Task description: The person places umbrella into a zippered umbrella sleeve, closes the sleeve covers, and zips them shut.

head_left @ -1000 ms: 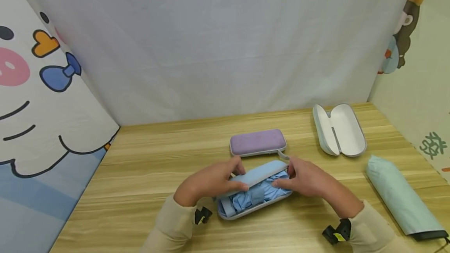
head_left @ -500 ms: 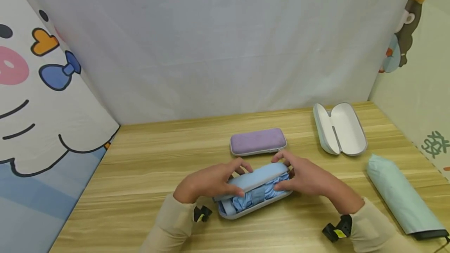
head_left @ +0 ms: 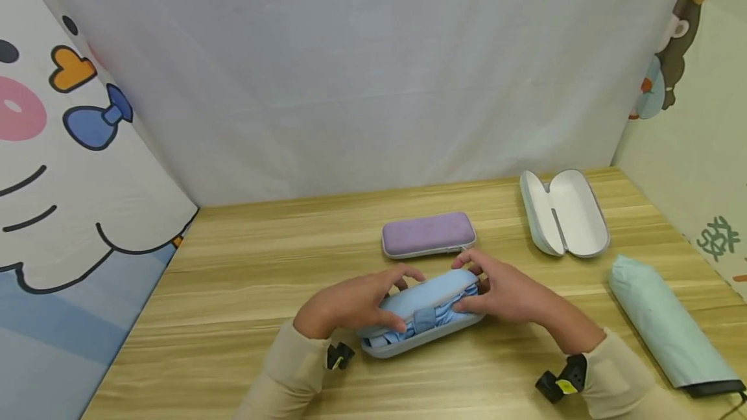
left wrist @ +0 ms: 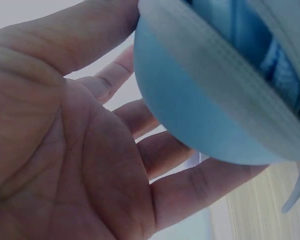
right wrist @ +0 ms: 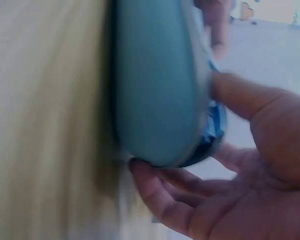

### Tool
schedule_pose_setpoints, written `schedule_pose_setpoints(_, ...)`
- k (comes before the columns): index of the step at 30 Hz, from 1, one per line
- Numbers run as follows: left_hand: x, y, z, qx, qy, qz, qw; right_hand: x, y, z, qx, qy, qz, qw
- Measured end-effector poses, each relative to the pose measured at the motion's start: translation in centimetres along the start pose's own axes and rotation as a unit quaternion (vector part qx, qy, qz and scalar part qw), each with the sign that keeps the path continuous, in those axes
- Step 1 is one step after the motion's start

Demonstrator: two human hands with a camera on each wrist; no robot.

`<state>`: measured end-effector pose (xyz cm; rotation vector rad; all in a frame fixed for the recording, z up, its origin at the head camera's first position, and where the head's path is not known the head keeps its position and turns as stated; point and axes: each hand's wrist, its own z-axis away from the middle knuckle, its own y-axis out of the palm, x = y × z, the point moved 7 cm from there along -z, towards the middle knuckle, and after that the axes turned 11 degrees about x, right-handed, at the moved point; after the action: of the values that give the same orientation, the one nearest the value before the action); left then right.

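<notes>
Two hands grip the ends of a half-closed blue case

Nearest the wearer, a cream sleeve runs up to each wrist, and a black wrist device sits beside each cuff. Just past them, the blue case [head_left: 417, 340] stands on the wooden table [head_left: 245, 290] between the two hands. The left hand [head_left: 357, 300] pinches the lid [head_left: 428, 293] near its left end, thumb on the near side, fingers curled over the far side. The right hand [head_left: 504, 290] holds the opposite end between thumb and fingers; the right wrist view is blurred, so its thumb seems to press at the rim, beside the fabric. Along the near side the lid leaves a gap, showing a bundle of folded blue fabric [head_left: 449, 311] with a band [head_left: 425, 320] across it.

Well to the right of the right hand lies a pale green folded umbrella [head_left: 668, 323]. Just beyond both hands is a closed purple case [head_left: 428, 235]. Farther off, beyond the right hand, an open case [head_left: 580, 212] shows its white inside. A pale curtain [head_left: 379, 83] hangs behind everything.
</notes>
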<state>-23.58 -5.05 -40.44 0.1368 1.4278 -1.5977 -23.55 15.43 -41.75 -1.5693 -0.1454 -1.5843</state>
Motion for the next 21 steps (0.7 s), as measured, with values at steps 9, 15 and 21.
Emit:
schedule_pose_setpoints(9, 0.5, 0.14, 0.06, 0.019, 0.003, 0.035, 0.9992, -0.42, -0.21, 0.0, 0.008, -0.017, -0.032, 0.999)
schedule_pose_setpoints(15, 0.37, 0.0, 0.36, 0.047, 0.04, 0.066, 0.9959, -0.76, 0.16, -0.42, -0.021, -0.011, -0.035, 0.999)
schedule_pose_setpoints(21, 0.19, 0.07, 0.04, 0.037, 0.024, 0.067, 0.9968, -0.64, 0.42, -0.58, -0.039, -0.007, -0.039, 0.998)
